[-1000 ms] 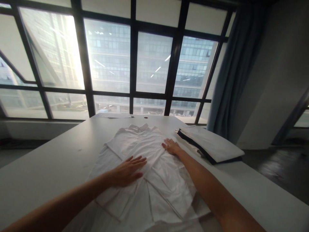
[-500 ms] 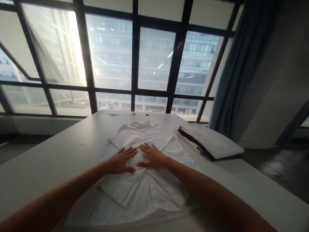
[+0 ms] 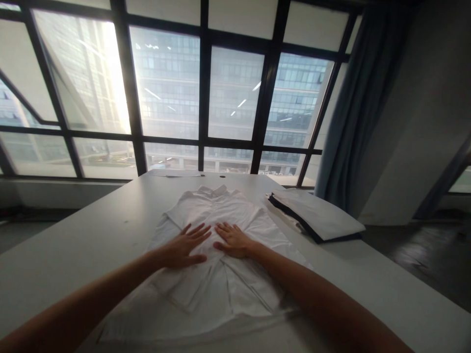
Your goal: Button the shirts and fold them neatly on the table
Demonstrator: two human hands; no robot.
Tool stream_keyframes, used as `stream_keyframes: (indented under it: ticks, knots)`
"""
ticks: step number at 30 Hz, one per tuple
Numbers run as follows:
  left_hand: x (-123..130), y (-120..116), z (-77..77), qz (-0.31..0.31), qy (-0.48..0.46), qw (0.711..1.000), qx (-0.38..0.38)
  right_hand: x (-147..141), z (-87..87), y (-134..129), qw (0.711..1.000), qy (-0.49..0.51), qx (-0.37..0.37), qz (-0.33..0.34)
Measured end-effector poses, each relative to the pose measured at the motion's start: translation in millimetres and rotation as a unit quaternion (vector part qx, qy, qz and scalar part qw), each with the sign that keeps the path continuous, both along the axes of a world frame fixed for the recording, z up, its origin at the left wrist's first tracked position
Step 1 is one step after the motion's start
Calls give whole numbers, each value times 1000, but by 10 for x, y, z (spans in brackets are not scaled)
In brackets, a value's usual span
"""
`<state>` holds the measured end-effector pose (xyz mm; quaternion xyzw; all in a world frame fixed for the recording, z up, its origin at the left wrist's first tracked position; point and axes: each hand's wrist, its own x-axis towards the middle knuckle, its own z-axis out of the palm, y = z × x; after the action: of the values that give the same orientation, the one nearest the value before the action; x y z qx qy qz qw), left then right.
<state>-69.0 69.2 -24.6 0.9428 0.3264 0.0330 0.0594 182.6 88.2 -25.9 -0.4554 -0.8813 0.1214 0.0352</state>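
Observation:
A white collared shirt [image 3: 217,284] lies spread on the white table, its collar toward the window and its hem toward me. Creases run over its middle, and a sleeve or cuff is folded on its lower left part. My left hand [image 3: 186,247] rests on the middle of the shirt with its fingers spread. Close beside it, my right hand [image 3: 233,240] lies flat on the cloth, fingers stretched out. Neither hand grips anything. My forearms cover parts of the shirt's two sides.
On the right of the table [image 3: 84,245] sits a stack of folded cloth [image 3: 316,213], white over dark. White sheets [image 3: 174,173] lie at the far edge, near two dark round holes. Beyond are a large window and a blue curtain [image 3: 342,137].
Both hands stay on the shirt and have shifted only slightly. My left fingers are more spread, and the gap between the thumbs is a little wider. The view has moved slightly.

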Motion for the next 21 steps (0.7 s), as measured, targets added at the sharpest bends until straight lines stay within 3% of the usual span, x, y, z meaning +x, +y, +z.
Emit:
stream_keyframes:
  ticks: [2, 5, 8, 10, 13, 16, 19, 21]
  knots:
    - [25, -72, -34, -44, -10, 999, -9, 86, -41, 88, 999, -6, 5, -49]
    - [27, -71, -96, -62, -18, 998, -25, 247, -92, 273, 990, -35, -10, -136]
    - [44, 63, -95, -49, -11, 998, -33, 326, -111, 463, 988, -51, -23, -145]
    - [66, 185, -67, -34, -2, 999, -35, 321, -99, 555, 985, -56, 7, -162]
    - [60, 322, -53, 12, -13, 999, -39, 324, -67, 590, 973, -64, 62, -211]
    - [-45, 368, -105, 69, -29, 996, -44, 463, -67, 487, 972, -68, 32, -221]
    - [-237, 365, -162, 111, -29, 993, -28, 781, -98, 319, 967, -64, 4, -246]
    - [-394, 344, -154, 195, -24, 980, -2, 1066, -108, 206, 947, -55, 31, -316]
